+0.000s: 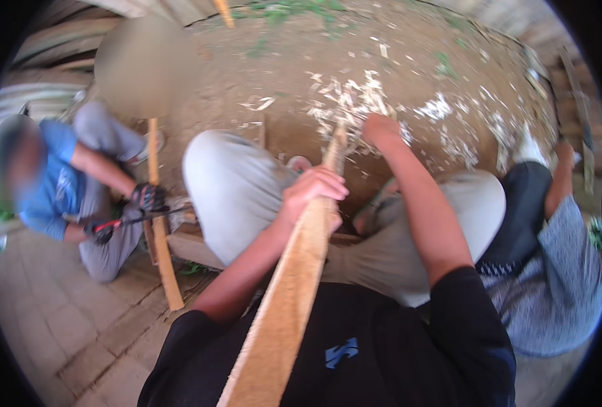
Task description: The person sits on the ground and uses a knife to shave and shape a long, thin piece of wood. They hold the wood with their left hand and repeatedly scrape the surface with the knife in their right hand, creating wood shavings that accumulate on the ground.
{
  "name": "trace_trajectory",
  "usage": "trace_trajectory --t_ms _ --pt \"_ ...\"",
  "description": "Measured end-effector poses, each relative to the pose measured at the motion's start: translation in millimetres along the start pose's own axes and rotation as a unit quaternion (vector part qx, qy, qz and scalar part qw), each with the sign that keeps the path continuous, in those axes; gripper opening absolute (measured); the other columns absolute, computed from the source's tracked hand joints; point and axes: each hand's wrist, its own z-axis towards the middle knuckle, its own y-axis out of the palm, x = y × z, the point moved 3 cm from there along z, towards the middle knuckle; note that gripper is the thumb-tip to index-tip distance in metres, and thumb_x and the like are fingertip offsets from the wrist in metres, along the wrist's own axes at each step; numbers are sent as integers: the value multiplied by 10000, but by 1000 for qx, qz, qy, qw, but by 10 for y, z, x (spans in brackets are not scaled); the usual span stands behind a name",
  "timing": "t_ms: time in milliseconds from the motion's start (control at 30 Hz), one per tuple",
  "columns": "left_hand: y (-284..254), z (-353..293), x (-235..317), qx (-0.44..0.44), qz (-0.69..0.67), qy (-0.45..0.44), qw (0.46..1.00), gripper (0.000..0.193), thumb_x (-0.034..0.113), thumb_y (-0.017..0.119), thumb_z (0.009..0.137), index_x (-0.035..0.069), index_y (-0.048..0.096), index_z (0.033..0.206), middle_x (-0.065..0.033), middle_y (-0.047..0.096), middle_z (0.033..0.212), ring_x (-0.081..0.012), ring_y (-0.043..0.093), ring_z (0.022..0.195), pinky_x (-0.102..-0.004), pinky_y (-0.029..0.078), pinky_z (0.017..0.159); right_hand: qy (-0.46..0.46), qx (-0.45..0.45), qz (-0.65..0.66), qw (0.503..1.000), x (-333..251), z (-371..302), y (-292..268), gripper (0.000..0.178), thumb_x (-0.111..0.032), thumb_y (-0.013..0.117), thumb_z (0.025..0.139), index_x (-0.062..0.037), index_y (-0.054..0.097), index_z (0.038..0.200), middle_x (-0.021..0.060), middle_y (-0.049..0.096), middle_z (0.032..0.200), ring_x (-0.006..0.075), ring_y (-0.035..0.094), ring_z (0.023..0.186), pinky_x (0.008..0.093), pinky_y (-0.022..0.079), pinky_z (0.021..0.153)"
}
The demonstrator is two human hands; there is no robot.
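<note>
A long pale wooden plank (284, 298) runs from the near edge, close against my black shirt, up between my knees to a narrower far end. Around its middle, my left hand (313, 193) is closed with the fingers over the top. My right hand (382, 131) is a closed fist just right of the plank's far end. Whatever it may be holding is hidden from this view. Curled wood shavings (355, 95) lie on the ground just beyond the fist.
At left, a crouching person (63, 169) in gloves grips a red-handled tool (121, 222) against an upright wooden strip (163, 264). Another person (552, 264) sits close on my right. More shavings (436, 107) litter the dirt. Brick paving (70, 319) lies at lower left.
</note>
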Motion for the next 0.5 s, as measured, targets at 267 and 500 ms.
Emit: trace_trajectory --t_ms 267,500 --pt "65 59 105 -21 57 -33 998 337 -101 597 643 54 581 942 -126 696 948 -293 680 989 -501 423 1077 -37 -106 -1 994 214 154 196 329 -108 587 860 -31 737 1142 153 703 1243 322 685 1143 447 545 931" --pt "29 15 93 -19 55 -22 998 350 -91 601 638 51 580 958 -124 695 948 -301 674 1010 -494 421 1077 -47 -99 8 994 147 154 320 343 -107 567 869 -27 729 1160 167 696 1252 331 675 1156 448 533 950"
